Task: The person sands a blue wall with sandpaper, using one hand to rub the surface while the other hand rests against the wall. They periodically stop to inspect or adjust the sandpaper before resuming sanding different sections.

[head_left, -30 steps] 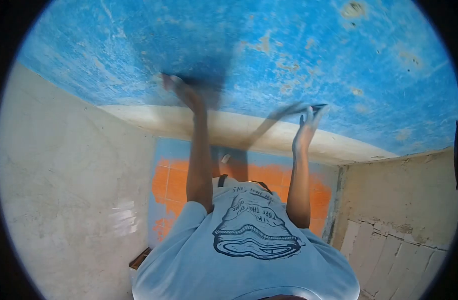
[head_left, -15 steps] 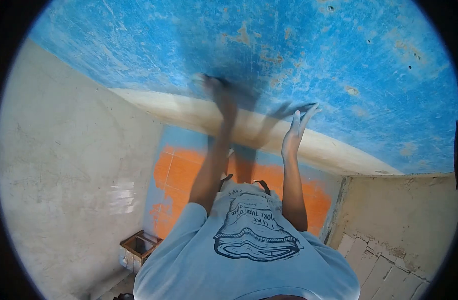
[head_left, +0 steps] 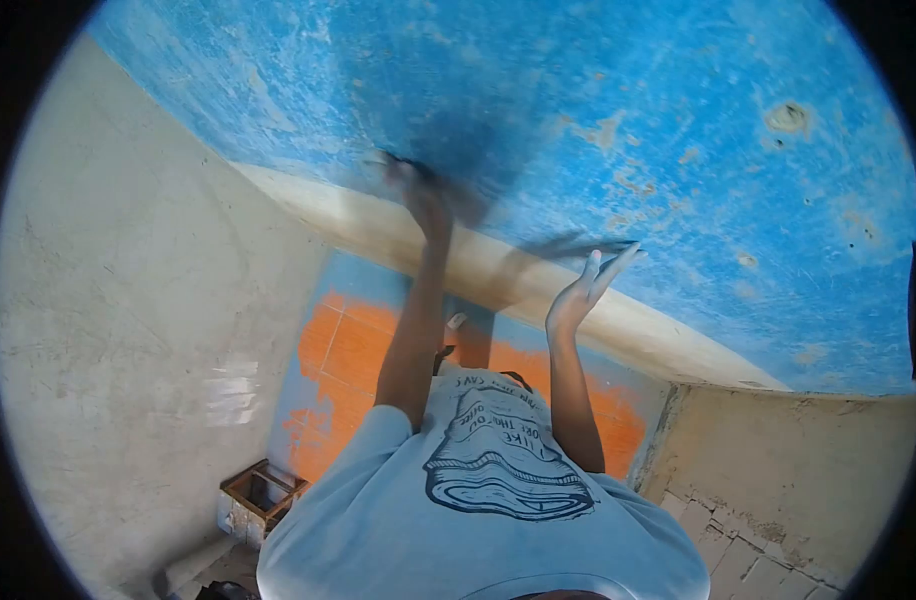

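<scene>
A worn blue wall (head_left: 538, 90) with scratches and tan bare patches fills the top of the view. At its lower left part is my left hand (head_left: 420, 195), raised close to the surface; its fingers are blurred and in shadow, so what they hold, if anything, cannot be made out. Farther right, my right hand (head_left: 581, 288) has its fingers stretched out, with the fingertips at the blue surface and the thumb apart. Nothing shows in it. Below the blue area runs a cream band (head_left: 348, 212).
Grey plaster wall (head_left: 158, 290) on the left. An orange-painted tiled surface (head_left: 353, 345) lies behind my arms. A small open wooden box-like frame (head_left: 263, 492) is at the lower left. Cracked, broken plaster (head_left: 748, 545) is at the lower right.
The view has shifted, so the blue wall's marks sit farther right and lower. My left hand appears slightly farther left, and my right hand appears slightly lower, still outstretched.
</scene>
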